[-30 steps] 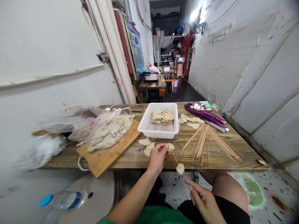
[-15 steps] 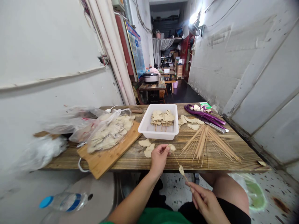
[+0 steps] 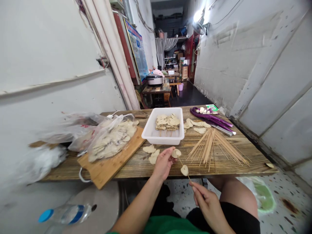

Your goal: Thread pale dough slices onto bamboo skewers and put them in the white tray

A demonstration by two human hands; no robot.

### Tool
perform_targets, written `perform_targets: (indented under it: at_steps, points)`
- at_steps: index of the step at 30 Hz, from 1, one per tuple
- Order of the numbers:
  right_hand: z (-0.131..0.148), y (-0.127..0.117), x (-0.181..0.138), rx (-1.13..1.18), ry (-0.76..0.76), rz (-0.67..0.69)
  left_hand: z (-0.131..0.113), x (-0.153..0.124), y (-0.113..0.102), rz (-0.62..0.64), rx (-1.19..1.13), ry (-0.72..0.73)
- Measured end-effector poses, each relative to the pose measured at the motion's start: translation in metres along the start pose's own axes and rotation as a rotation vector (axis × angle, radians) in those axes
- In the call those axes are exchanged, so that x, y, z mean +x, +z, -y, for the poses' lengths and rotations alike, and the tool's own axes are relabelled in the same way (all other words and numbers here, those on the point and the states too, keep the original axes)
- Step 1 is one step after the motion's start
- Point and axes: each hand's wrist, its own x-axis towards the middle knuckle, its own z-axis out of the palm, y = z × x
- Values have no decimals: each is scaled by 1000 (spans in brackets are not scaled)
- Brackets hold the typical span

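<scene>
My right hand [image 3: 206, 203] pinches the lower end of a thin bamboo skewer [image 3: 185, 174] that slants up toward the table edge. One pale slice [image 3: 184, 170] sits threaded on its middle. My left hand [image 3: 163, 163] holds a second pale slice [image 3: 176, 153] at the skewer's upper tip, fingers closed on it. Loose slices [image 3: 151, 152] lie on the wooden table [image 3: 136, 164] just left of that hand. Behind them stands a white plastic tub [image 3: 164, 129] with finished skewers inside.
A fan of bare bamboo skewers [image 3: 214, 146] lies to the right, with purple eggplants [image 3: 211, 117] and more slices behind. A cutting board [image 3: 110, 159] carries a plastic bag of slices [image 3: 110, 138] at left. A water bottle [image 3: 64, 213] rests on a stool, bottom left.
The threaded slice slid up the skewer toward my left hand, and my right hand rose slightly. The view shifted a little to the right.
</scene>
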Motion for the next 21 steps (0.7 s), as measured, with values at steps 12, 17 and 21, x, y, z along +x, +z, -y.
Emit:
perform_targets:
  at_steps: [12, 17, 21]
  points:
    - [1, 18, 7, -104, -91, -59, 3, -5, 3, -57, 40, -98]
    - [4, 19, 11, -144, -124, -124, 10, -11, 7, -48, 59, -113]
    - [6, 19, 16, -140, -140, -154, 27, -20, 15, -12, 75, -87]
